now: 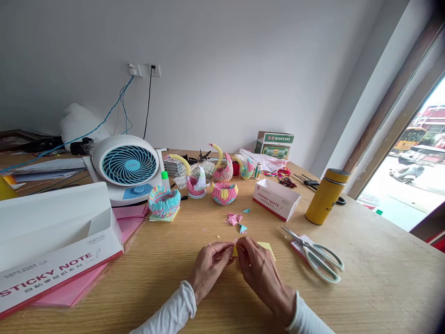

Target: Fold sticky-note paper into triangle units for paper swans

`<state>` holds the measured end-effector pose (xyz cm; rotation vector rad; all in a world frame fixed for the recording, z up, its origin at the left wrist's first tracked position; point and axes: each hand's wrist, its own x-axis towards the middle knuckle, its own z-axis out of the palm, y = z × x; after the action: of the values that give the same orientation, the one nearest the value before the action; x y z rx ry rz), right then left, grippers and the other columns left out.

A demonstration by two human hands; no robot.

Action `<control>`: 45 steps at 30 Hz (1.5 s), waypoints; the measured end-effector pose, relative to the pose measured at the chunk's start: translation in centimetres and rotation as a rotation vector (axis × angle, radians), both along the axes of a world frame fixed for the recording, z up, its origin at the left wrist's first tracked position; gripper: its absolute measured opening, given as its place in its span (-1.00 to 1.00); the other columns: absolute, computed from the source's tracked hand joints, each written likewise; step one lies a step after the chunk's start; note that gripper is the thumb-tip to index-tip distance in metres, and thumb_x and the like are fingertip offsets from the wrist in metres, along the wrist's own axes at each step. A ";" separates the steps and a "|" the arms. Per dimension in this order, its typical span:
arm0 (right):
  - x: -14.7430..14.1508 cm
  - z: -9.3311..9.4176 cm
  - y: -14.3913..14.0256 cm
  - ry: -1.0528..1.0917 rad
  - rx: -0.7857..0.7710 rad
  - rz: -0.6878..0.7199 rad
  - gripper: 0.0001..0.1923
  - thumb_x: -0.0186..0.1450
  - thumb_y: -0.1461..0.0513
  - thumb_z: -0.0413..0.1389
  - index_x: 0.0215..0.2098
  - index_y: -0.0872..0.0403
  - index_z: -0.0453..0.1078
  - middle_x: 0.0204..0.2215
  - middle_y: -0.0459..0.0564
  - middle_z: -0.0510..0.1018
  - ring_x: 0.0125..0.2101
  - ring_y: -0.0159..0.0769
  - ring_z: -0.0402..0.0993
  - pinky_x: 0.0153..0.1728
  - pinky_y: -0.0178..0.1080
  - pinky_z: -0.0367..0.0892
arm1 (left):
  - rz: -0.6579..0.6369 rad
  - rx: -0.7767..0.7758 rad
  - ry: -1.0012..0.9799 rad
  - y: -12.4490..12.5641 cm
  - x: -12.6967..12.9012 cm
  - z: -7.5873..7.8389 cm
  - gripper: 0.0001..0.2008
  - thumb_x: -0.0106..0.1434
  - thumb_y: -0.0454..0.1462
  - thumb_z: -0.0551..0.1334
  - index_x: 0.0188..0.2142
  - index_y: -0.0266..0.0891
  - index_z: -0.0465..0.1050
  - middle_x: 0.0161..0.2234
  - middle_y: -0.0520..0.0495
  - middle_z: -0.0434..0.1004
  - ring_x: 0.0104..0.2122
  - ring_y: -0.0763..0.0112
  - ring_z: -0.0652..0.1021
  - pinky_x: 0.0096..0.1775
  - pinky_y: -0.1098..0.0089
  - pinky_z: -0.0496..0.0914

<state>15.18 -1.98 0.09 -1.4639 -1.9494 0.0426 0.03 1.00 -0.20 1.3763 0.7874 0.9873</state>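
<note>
Between your fingertips sits the small yellow paper square (261,247), flat on the wooden table (365,278); left hand (208,266) and right hand (259,269) both pinch its near-left edge (right hand nearer).

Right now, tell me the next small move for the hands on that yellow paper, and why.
Probably press the fold flat. Both the left hand and the right hand pinch the yellow paper at its near-left edge, low over the table, and finished folded pieces lie just beyond.
</note>
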 end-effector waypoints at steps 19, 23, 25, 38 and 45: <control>-0.2 -0.5 -0.2 -0.016 0.012 0.053 -0.80 0.29 0.41 -0.10 -0.41 0.08 0.26 -0.53 -0.06 0.43 -0.59 -0.37 0.24 -0.56 -0.32 -0.05 | 0.040 0.406 0.363 -0.5 -0.4 0.1 -0.67 0.29 -0.29 0.10 -0.02 -0.14 0.54 -0.26 -0.10 0.67 -0.33 0.23 0.64 -0.25 0.36 0.51; 0.0 -0.4 -0.1 -0.001 0.029 0.050 -0.81 0.29 0.39 -0.09 -0.44 0.08 0.24 -0.56 -0.09 0.40 -0.62 -0.39 0.20 -0.56 -0.33 -0.04 | -0.035 0.139 0.179 -0.4 -0.3 0.5 -0.60 0.32 -0.08 0.08 -0.03 -0.21 0.53 -0.17 -0.15 0.63 -0.22 0.17 0.62 -0.26 0.32 0.54; 0.0 -0.4 -0.1 -0.002 0.033 0.043 -0.81 0.29 0.39 -0.08 -0.44 0.08 0.25 -0.57 -0.09 0.40 -0.61 -0.39 0.21 -0.56 -0.33 -0.04 | -0.043 0.016 0.086 0.0 -0.2 0.0 -0.57 0.26 -0.03 0.16 -0.03 -0.25 0.52 -0.16 -0.17 0.62 -0.19 0.14 0.61 -0.24 0.28 0.54; -0.2 -0.1 -0.4 -0.008 -0.004 0.114 -0.79 0.32 0.40 -0.09 -0.36 0.10 0.34 -0.49 -0.04 0.47 -0.55 -0.37 0.33 -0.53 -0.35 0.05 | -0.023 0.067 0.194 0.6 -0.3 -0.8 -0.65 0.20 -0.09 0.23 -0.17 -0.29 0.60 -0.26 -0.18 0.67 -0.28 0.12 0.63 -0.19 0.23 0.51; 0.0 0.3 -0.3 0.034 -0.019 0.146 -0.79 0.28 0.40 -0.06 -0.38 0.10 0.37 -0.51 -0.04 0.48 -0.55 -0.36 0.34 -0.51 -0.36 0.11 | -0.015 0.151 0.281 0.6 -0.5 -0.2 -0.70 0.20 -0.09 0.22 -0.27 -0.20 0.63 -0.39 -0.08 0.68 -0.34 0.17 0.64 -0.32 0.38 0.48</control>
<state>15.15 -2.24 0.39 -1.3221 -2.0292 0.1503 -0.51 1.60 -0.43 1.6735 0.9225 0.8656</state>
